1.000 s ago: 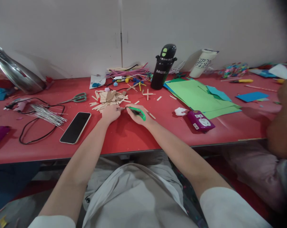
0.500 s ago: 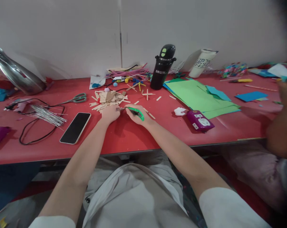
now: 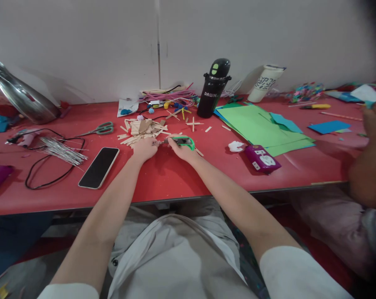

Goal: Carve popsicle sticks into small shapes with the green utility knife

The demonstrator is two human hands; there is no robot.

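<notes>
My right hand is wrapped round a green and black utility knife, whose front end points left. Close beside that end, my left hand is closed, its fingertips pinched at the knife's tip; what they pinch is too small to make out. Just behind the left hand lies a heap of wooden craft sticks. Part of a single stick shows by my right hand. Farther back, sticks crossed into a star rest on the red table.
On the left are a phone, scissors, metal wires and a steel jug. A black bottle stands behind. Green paper and a purple packet lie right. Another person's arm is at the far right.
The utility knife has turned in my right hand from slanting down to the right to nearly level. The left hand has stayed in place.
</notes>
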